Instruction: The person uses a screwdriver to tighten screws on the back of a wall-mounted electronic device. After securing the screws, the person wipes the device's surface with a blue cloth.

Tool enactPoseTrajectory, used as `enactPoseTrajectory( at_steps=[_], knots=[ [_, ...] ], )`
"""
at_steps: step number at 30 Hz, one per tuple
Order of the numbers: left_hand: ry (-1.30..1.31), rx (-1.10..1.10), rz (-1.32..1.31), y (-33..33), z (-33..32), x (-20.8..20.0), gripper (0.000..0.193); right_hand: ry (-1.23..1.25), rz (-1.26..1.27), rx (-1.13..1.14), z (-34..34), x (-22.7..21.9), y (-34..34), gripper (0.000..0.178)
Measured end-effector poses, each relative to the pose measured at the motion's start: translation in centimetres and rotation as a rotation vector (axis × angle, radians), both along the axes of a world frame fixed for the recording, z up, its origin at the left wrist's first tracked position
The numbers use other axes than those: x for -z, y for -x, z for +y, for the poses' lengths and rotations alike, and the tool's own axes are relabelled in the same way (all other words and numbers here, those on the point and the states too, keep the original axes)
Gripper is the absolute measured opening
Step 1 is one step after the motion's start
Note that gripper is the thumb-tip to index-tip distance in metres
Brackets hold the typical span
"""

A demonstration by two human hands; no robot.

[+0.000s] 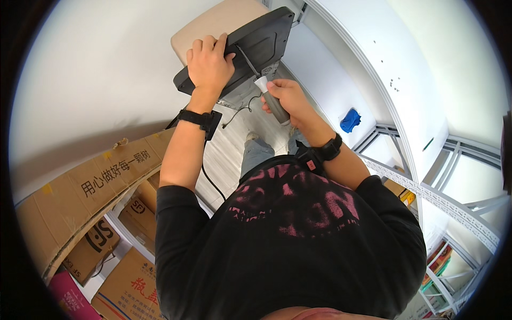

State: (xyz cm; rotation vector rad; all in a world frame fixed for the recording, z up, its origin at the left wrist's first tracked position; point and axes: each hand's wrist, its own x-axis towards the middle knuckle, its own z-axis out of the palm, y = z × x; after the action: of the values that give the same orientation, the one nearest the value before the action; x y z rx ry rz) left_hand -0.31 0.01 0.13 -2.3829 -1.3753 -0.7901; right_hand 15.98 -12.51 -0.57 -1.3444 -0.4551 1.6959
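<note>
A wide black panel (269,45) with rounded corners and a recessed face stands tilted at the top of the head view. My left hand (209,64) grips its upper edge, fingers over the rim and thumb against the face. In my right hand (290,98) is a screwdriver (276,105) with a grey handle and a white flared collar. Its long shaft runs up to the panel's face, near my left thumb. Whether the tip sits in a screw is too small to tell. Behind the panel shows a beige padded surface (208,24).
Cardboard boxes (136,288) sit on shelving at the left, beside a long cardboard strip (101,176). White metal racks (453,210) line the right, with a crumpled blue item (350,120) on a white surface. A dark cable (242,109) lies near my feet.
</note>
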Motion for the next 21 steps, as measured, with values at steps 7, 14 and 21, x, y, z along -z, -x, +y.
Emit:
enactPoseTrajectory(
  at_steps=[7,14,21],
  knots=[
    [0.013,-0.007,-0.011,-0.1,-0.2,0.0,0.050,-0.051,-0.271,-0.070,0.1,-1.1,0.9,0.026],
    [0.019,-0.003,-0.021,-0.2,0.0,0.1,0.051,-0.041,0.028,-0.052,0.3,-0.2,-0.2,0.029],
    [0.031,-0.023,-0.006,-0.4,-0.3,-0.1,0.050,-0.076,-0.212,-0.061,0.5,-1.4,0.7,0.025]
  ],
)
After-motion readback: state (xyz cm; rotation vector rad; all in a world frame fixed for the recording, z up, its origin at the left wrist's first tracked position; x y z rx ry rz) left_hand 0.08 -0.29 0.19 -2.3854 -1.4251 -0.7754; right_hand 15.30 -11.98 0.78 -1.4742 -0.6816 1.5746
